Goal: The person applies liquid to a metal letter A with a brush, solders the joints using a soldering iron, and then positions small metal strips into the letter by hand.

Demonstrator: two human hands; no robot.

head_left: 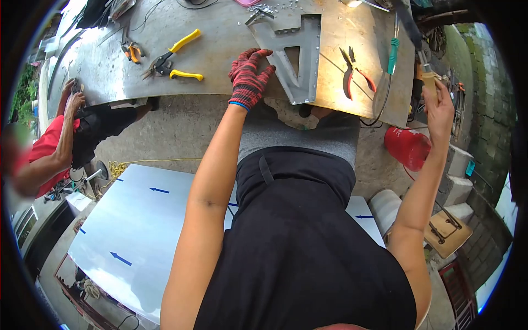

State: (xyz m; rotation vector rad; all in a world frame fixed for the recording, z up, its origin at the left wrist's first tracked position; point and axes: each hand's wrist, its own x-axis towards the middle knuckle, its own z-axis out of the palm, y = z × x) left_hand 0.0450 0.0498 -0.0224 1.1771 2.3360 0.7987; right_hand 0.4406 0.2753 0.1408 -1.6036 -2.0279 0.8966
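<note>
My left hand [251,77], in a red-and-black striped glove, rests on the metal-topped table with its fingers curled. Its fingertips are at the left edge of a sheet-metal letter [312,60], a hollow shape with raised walls and a triangular opening. Out to the right, my bare right hand [440,113] is closed round the wooden handle of a tool [430,91]. That tool's metal shaft and dark far part point up and away over the table's right end. Red-handled pliers [352,74] lie between the letter and a green-handled tool [392,56] with a cable.
Yellow-handled snips [175,55] and orange-handled pliers [132,50] lie left on the table [220,33]. Metal scraps [275,8] sit at the back. Another person [52,146] works at the left end. A red container [407,147] stands below right; a large sheet [143,220] lies behind me.
</note>
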